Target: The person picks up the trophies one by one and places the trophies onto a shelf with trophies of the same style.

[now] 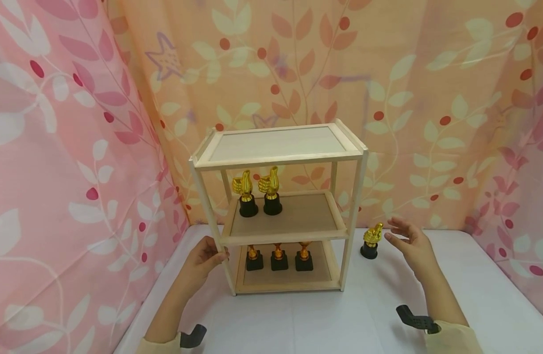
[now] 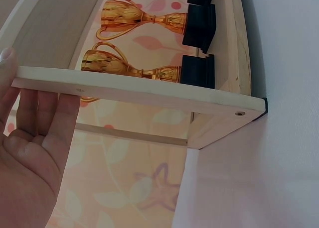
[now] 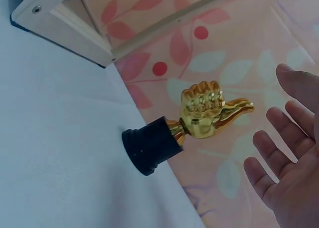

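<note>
A small three-tier wooden shelf [image 1: 280, 240] stands on the white table. My left hand [image 1: 205, 260] holds its left front post [image 2: 144, 91], thumb on one side and fingers on the other. On the middle tier, toward the left, stand two gold thumbs-up trophies [image 1: 272, 189] with round black bases. Several gold cup trophies [image 2: 144, 19] on square black bases line the bottom tier; the tier above hides their tops in the head view. Right of the shelf, another thumbs-up trophy [image 3: 204, 111] stands upright on the table. My right hand [image 1: 413, 250] is beside it, fingers apart and not touching it.
The shelf's top tier [image 1: 276, 142] carries nothing. Floral curtains [image 1: 298, 59] hang behind and on both sides of the white table [image 1: 324, 319]. A black strap mount [image 1: 415, 319] sits on the right wrist, and a similar one [image 1: 193, 336] on the left.
</note>
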